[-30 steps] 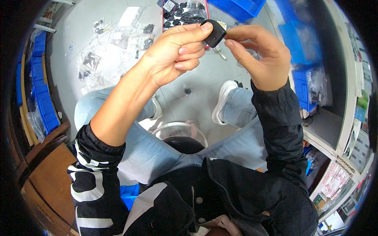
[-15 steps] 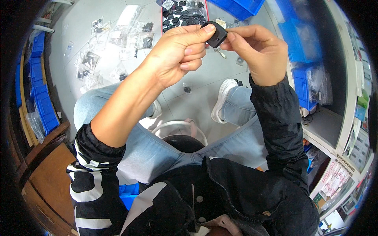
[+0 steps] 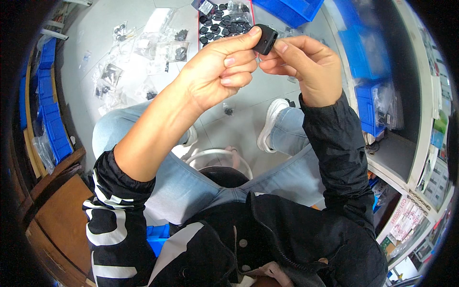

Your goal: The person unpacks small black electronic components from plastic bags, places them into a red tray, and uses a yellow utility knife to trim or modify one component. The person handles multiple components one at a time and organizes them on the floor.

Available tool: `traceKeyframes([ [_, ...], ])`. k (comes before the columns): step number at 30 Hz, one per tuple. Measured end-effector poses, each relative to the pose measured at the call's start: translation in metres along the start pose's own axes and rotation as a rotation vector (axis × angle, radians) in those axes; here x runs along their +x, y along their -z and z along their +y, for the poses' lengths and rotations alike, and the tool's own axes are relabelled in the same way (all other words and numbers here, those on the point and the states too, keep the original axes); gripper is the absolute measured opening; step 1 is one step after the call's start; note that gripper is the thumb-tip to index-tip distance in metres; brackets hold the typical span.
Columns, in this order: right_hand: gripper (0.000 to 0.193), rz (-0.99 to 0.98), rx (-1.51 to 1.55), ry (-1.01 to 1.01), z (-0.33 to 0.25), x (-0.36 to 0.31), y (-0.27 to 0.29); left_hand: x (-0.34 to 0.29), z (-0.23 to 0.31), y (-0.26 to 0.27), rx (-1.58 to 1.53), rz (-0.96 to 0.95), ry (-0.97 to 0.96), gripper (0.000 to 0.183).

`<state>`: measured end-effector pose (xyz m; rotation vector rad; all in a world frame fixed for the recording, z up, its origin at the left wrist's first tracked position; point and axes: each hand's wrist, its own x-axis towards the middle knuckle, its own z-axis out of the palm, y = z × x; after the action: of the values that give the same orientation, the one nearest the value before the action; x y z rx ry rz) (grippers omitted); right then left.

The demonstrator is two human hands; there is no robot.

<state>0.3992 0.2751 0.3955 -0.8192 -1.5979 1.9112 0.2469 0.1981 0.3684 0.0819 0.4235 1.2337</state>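
In the head view, a small black plastic casing (image 3: 266,41) is pinched between thumb and curled fingers of the left hand (image 3: 215,67), above the floor (image 3: 258,86). Its right edge is met by the right hand (image 3: 313,67), fingers bent; whether it is gripped there cannot be told.

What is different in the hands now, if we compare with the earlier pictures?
The right hand has shifted slightly left, its fingers further under the black piece. That piece has turned: a narrow side with a dark opening now shows at its right. The left hand has moved a little right and still grips it. Unchanged: the red-edged tray and plastic bags on the floor.
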Motion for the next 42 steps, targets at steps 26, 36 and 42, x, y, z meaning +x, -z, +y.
traceKeyframes([
  [26, 0.013, -0.099, -0.092, -0.054, 0.001, 0.002, 0.008, -0.004, -0.005, -0.007, 0.229, 0.113, -0.076, 0.021],
  [36, 0.017, -0.119, -0.114, -0.062, -0.007, 0.001, 0.009, -0.005, -0.002, -0.006, 0.262, 0.098, -0.077, 0.017],
  [42, 0.016, -0.194, -0.197, -0.055, -0.008, 0.001, 0.014, -0.007, -0.003, -0.009, 0.338, 0.180, -0.036, 0.014],
])
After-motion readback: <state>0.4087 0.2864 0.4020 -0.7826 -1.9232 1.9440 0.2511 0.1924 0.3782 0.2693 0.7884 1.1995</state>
